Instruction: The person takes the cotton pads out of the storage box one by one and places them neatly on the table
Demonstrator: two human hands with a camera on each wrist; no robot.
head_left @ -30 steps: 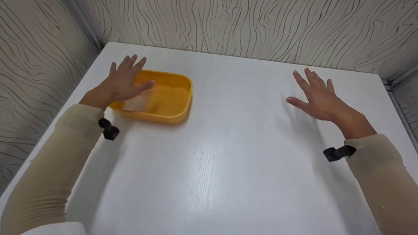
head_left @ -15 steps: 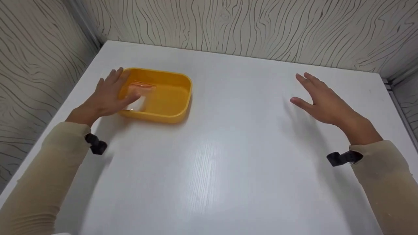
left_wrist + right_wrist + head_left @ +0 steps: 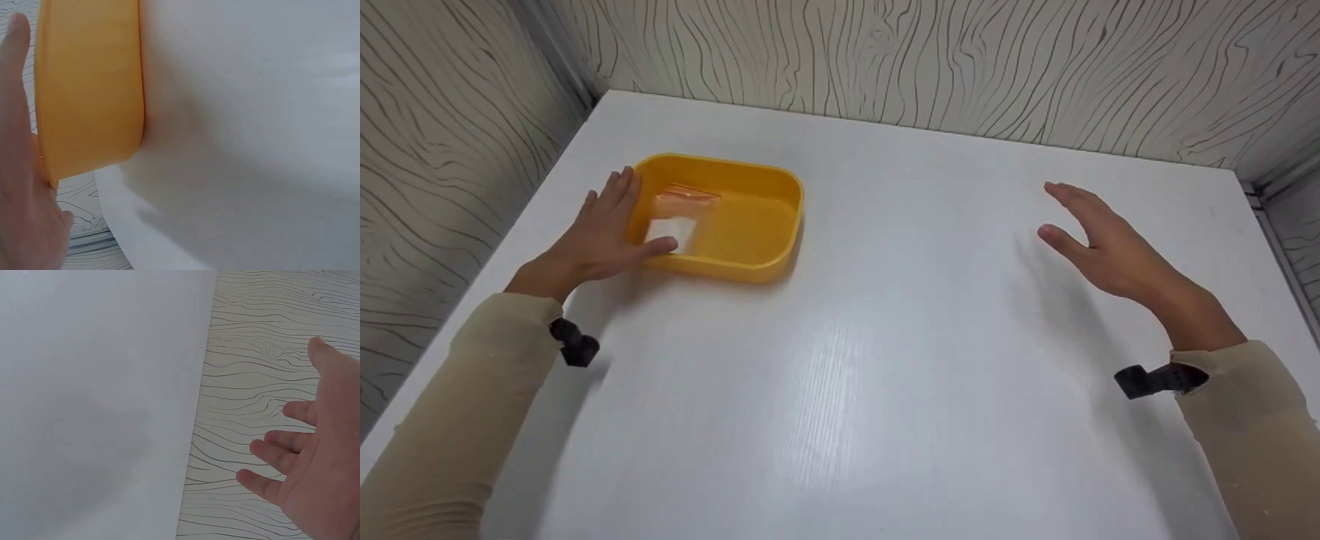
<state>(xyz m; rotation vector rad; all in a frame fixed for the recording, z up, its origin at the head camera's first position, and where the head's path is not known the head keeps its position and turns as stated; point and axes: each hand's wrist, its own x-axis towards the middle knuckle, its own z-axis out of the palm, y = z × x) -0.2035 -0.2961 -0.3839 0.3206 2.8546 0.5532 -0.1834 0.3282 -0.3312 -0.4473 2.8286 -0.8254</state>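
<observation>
A yellow tray (image 3: pixel 746 266) stands at the back left of the white table, with a clear bag with a red strip (image 3: pixel 690 195) and a white patch (image 3: pixel 671 229) inside it. My left hand (image 3: pixel 600 229) lies at the tray's left end, fingers extended along the rim and thumb over the front left corner. In the left wrist view the hand (image 3: pixel 28 185) is beside the tray's wall (image 3: pixel 90 84); firm contact is hard to tell. Over the table's right side, my right hand (image 3: pixel 1125 255) hovers with relaxed fingers, holding nothing; the right wrist view shows its palm (image 3: pixel 332 478).
The white table (image 3: pixel 885 337) has wood-grain patterned panels (image 3: pixel 922 67) behind it and at both sides. Metal frame bars (image 3: pixel 559 60) run along the corners. A small black device (image 3: pixel 577 349) sits at each wrist.
My left hand has moved left and toward me, off the tray's interior to its left end, uncovering the bag. The right hand has shifted slightly toward me and right, its fingers closer together.
</observation>
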